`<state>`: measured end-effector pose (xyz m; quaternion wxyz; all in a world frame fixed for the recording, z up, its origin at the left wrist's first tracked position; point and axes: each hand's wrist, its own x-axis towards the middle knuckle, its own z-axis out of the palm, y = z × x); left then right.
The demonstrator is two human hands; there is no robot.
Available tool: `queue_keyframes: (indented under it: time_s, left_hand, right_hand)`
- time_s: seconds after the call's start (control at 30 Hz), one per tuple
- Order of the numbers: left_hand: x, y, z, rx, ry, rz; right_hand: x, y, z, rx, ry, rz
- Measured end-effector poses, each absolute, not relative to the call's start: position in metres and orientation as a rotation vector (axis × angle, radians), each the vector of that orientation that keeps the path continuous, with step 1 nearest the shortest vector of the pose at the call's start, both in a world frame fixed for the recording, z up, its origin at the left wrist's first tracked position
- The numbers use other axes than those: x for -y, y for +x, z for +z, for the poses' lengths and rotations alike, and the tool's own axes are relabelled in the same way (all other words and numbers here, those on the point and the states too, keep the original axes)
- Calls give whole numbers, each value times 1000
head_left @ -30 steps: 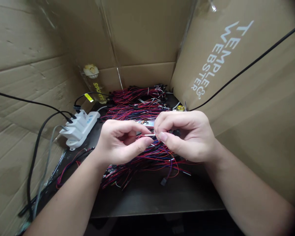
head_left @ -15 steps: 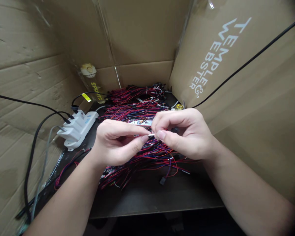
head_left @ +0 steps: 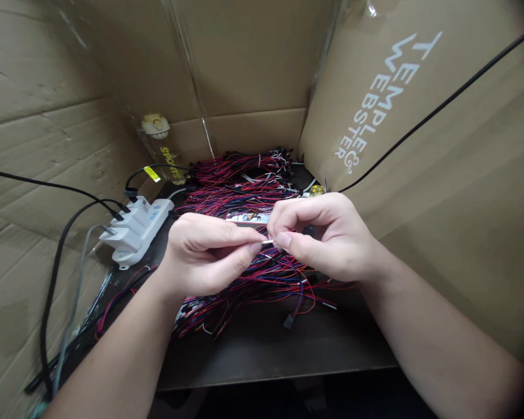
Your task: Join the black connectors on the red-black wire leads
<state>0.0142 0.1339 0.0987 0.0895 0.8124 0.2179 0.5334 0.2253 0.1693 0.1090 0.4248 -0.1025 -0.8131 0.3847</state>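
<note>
Above the wires, the fingertips of my left hand (head_left: 213, 250) and my right hand (head_left: 323, 233) almost meet. Between them runs a short, thin white piece (head_left: 268, 241), perhaps a wire end or sleeve; it is too small to tell. My left thumb and forefinger pinch one end of it, and my right thumb and fingers close on the other. Under both hands lies a heap of red, black and purple wires (head_left: 253, 288). A dark connector (head_left: 289, 320) on purple wire rests near the front of it.
A white power strip (head_left: 144, 227) with black and grey plugged-in cords stands at left. Behind it is a clear bottle (head_left: 157, 128) marked SPORTS. Further wire bundles (head_left: 240, 169) lie at the back. Cardboard walls (head_left: 253, 58) surround the dark table (head_left: 262, 355). A black cable (head_left: 441, 105) crosses at right.
Both hands keep nearly the same pose and grip on the thin white piece. The whole view has shifted very slightly.
</note>
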Motion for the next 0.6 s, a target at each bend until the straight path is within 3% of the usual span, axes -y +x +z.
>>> queue_keyframes:
  time_s: [0.6]
  left_hand:
    - [-134, 11, 99, -691, 2445, 1603]
  right_hand:
    - [-167, 223, 109, 2126, -217, 694]
